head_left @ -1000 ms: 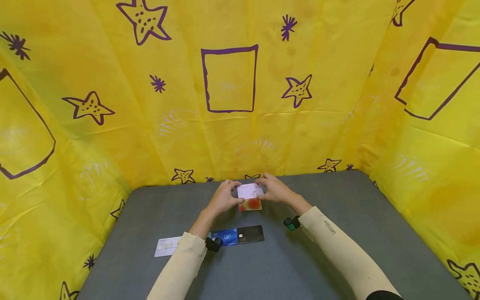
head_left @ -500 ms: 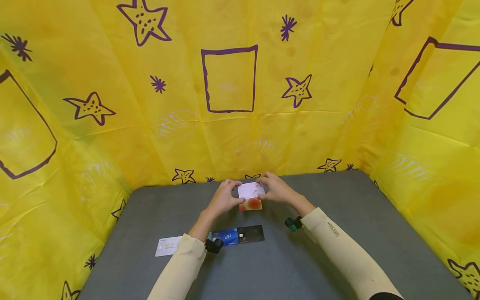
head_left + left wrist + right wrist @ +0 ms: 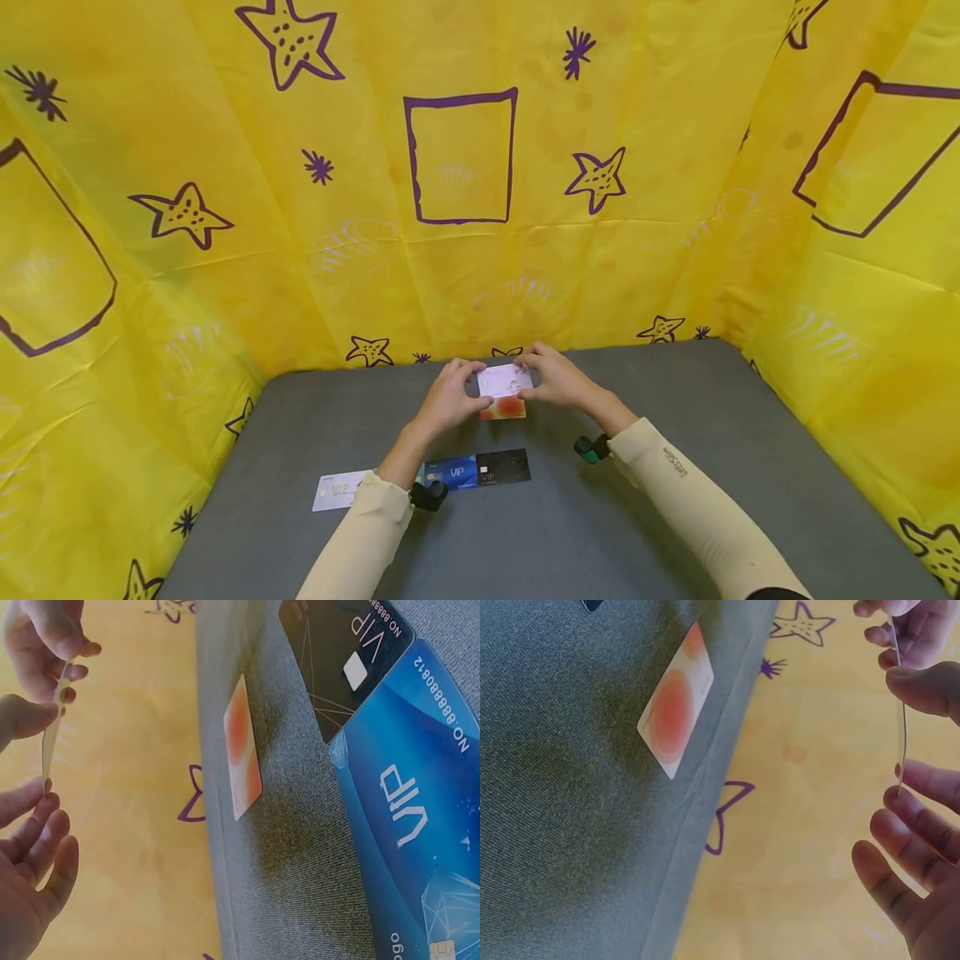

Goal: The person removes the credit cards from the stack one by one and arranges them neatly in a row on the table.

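White card (image 3: 501,381), pinched at its corners by left hand (image 3: 448,396) and right hand (image 3: 557,381), up off the desk (image 3: 637,517), apart from the orange card (image 3: 506,408). Barely changed from a second ago: same grip, same spot. Likely a steady hold, no placing yet. Slightly bowed in right wrist view. Hemmed by cloth (image 3: 457,283) behind, orange card lower. Row of silver card (image 3: 334,491), blue card (image 3: 457,472), black card (image 3: 506,467) nearer the body, partly hidden by left arm (image 3: 381,517). Most room to the right, over desk.
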### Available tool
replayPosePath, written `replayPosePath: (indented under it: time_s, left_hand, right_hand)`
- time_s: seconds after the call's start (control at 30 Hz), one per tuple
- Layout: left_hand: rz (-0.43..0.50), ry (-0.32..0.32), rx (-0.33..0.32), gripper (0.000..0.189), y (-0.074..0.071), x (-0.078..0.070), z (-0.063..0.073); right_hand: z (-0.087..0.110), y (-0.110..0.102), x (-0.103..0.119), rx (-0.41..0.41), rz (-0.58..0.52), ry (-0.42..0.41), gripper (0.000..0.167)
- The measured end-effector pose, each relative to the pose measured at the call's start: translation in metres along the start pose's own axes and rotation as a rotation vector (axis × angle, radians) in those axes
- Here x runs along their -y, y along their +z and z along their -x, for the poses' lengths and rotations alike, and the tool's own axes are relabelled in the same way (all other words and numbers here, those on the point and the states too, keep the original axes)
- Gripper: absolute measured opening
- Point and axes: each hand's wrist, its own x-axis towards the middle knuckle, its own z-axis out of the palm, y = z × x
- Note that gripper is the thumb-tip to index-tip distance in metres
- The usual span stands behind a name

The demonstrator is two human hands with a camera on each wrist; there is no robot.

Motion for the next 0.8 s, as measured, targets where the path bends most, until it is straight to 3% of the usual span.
replayPosePath:
  time_s: [0.53,0.8]
  left_hand:
    - [0.003,-0.005,0.016,0.054,0.006,-0.009,0.009]
    - [-0.002,0.038,0.004,0.053,0.016,-0.008,0.013]
  right_hand:
    - [0.018,0.000,-0.003,-0.037,-0.047,0.006,0.050]
    - [0.029,0.004,-0.008,-0.051,-0.076,0.022,0.048]
